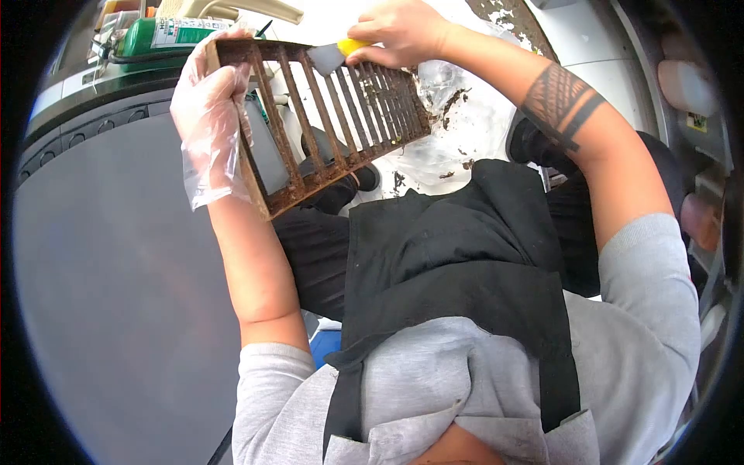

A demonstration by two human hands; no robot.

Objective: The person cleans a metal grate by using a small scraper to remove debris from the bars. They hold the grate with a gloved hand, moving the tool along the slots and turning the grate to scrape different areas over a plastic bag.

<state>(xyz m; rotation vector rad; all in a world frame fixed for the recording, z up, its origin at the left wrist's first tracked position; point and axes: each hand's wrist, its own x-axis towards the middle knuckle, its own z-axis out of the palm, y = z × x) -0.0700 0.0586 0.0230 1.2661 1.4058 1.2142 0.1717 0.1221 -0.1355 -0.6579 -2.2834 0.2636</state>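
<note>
The scraping looks partly done. Dark crumbs lie on the clear plastic sheet [465, 132] below, so some dirt seems to be off. But the metal grate [333, 116] is brown and rusty all over, so I think a lot is left. The grate is up in the air, over the person's lap. The left hand [209, 108], in a thin clear glove, is closed around its end. The right hand [399, 31] is closed on a yellow-handled scraper [329, 56], whose blade touches the bars.
</note>
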